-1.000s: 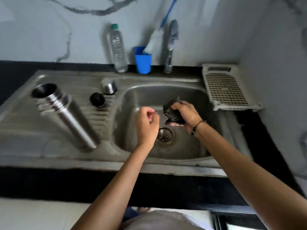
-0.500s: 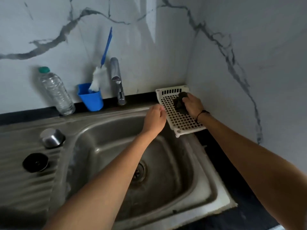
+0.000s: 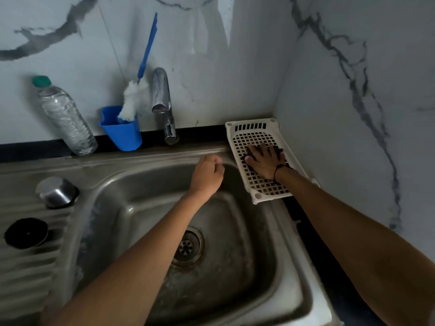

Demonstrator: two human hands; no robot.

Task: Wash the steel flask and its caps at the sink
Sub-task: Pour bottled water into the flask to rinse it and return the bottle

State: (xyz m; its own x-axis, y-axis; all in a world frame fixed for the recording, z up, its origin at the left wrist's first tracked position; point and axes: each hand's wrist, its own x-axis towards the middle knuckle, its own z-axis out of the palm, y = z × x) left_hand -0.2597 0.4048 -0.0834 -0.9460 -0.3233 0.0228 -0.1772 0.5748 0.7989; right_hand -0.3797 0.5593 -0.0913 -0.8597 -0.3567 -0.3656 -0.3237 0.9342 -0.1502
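My right hand presses dark scrubber flat on white tray at 2 o'clock, fingers spread; left hand fingers curled, empty, over sink

Single head view, close above sink, facing down toward corner

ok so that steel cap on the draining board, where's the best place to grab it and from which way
Grip the steel cap round its cylindrical side wall, coming straight down from above with the left hand, the one nearer to it. It appears to sit rim down with its rounded top up, so the fingers can span that top and close on opposite sides. The black cap lies apart in front, leaving room.
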